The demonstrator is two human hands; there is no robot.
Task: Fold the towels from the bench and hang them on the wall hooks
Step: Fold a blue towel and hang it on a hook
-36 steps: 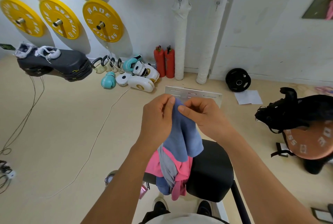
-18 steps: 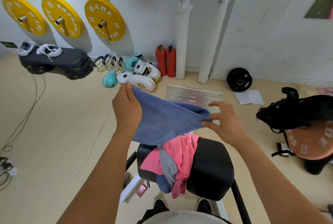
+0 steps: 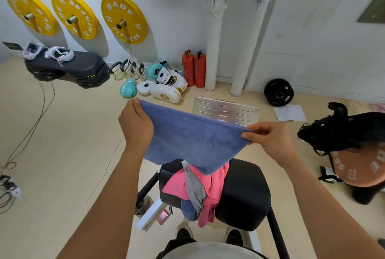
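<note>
Blue towel: held in the air above the surface, stretched flat; long axis runs from upper left down to the right; top edge taut, lower edge hanging free over the pile.
Left hand: raised, grips the towel's upper-left corner, thumb on top, fingers curled behind the cloth.
Right hand: lower than the left, pinches the right corner between thumb and fingers.
Pile on the surface: pink towel, grey towel, crumpled, draping over its front edge.
Bare floor left of the surface; metal plate lies beyond it.
</note>
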